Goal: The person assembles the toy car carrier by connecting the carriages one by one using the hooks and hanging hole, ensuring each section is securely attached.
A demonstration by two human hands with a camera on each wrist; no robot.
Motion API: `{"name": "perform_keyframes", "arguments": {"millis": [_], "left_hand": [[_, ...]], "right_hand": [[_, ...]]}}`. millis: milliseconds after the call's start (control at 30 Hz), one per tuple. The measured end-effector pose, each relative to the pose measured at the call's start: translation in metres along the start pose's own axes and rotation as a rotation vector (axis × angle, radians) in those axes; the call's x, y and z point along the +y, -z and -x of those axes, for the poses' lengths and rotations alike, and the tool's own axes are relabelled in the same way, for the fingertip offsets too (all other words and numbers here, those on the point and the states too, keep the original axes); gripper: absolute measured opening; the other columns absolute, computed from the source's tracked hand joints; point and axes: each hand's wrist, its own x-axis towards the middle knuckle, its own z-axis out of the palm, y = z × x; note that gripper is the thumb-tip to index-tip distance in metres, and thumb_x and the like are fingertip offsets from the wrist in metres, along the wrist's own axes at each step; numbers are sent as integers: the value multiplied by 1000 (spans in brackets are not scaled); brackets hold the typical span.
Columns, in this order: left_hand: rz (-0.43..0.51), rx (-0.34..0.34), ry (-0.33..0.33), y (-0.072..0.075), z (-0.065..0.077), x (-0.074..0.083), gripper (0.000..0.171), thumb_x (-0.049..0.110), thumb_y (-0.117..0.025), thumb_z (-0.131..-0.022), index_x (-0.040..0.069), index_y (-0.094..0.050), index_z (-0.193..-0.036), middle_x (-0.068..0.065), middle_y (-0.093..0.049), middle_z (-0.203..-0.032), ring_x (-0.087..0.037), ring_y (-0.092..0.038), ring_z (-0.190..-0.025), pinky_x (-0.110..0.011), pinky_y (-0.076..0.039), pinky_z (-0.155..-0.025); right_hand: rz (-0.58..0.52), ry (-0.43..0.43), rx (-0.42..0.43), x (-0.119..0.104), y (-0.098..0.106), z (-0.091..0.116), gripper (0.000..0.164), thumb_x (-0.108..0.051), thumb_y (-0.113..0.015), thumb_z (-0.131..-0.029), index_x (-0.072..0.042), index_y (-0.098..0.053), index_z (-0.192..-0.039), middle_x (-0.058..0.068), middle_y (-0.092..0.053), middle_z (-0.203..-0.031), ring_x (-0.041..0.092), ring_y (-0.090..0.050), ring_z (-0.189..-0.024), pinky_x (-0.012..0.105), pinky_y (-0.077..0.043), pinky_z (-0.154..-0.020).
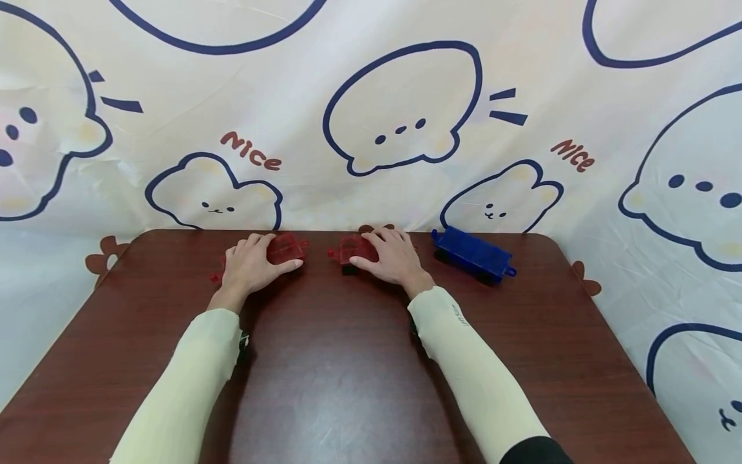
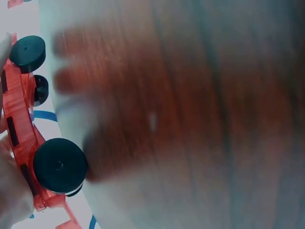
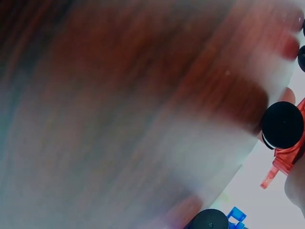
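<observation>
My left hand (image 1: 249, 265) grips a red toy train wagon (image 1: 286, 249) from above, near the table's far edge. In the left wrist view that wagon (image 2: 19, 109) shows its red side and black wheels (image 2: 59, 164), with fingers along its far side. To the right, my right hand (image 1: 394, 256) holds a second red wagon (image 1: 346, 250), partly hidden beneath the palm. Its red body (image 3: 286, 157) and a black wheel (image 3: 282, 125) appear at the right wrist view's edge. A gap separates the facing coupling ends of the two red wagons.
A blue toy wagon (image 1: 474, 252) with black wheels stands at an angle to the right of my right hand. The brown wooden table (image 1: 324, 386) ends just behind the wagons. Beyond it hangs a white curtain (image 1: 313, 129) printed with cartoon figures.
</observation>
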Motion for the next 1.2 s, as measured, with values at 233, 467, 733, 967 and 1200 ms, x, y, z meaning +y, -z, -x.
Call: {"name": "perform_keyframes", "arguments": {"millis": [233, 467, 733, 967, 1200], "left_hand": [[44, 32, -36, 2, 1, 1, 101, 74, -65, -81, 3, -43, -149, -23, -48, -139, -44, -44, -121, -66, -34, -99], [91, 5, -72, 1, 2, 0, 98, 74, -66, -81, 6, -45, -148, -22, -49, -139, -41, -44, -122, -67, -36, -100], [107, -20, -108, 1, 1, 3, 99, 73, -70, -77, 8, -46, -148, -19, -51, -137, -39, -45, -122, -66, -37, -101], [104, -30, -115, 1, 0, 3, 99, 73, -71, -77, 9, -47, -148, -18, -53, -135, -38, -46, -122, -66, -38, -101], [99, -39, -123, -3, 1, 4, 98, 74, -69, -78, 9, -47, -148, -18, -53, -135, -38, -46, -121, -66, -37, -102]], "right_hand": [[-9, 10, 9, -1, 1, -2, 83, -78, -44, -89, -24, -49, -151, 6, -44, -154, 31, -33, -143, 55, -17, -120], [-8, 3, 17, -3, 1, -1, 82, -78, -45, -89, -23, -50, -150, 5, -44, -154, 30, -34, -143, 55, -19, -119], [-4, -7, 21, -6, 1, -2, 81, -78, -45, -89, -23, -51, -149, 5, -45, -153, 31, -34, -143, 55, -20, -119], [-6, -3, 28, -8, 0, -4, 82, -78, -45, -89, -22, -51, -149, 5, -46, -153, 30, -35, -142, 55, -20, -118], [-12, -7, 28, -11, -2, -2, 80, -77, -47, -90, -22, -51, -149, 5, -46, -152, 29, -36, -141, 55, -19, -119]]}}
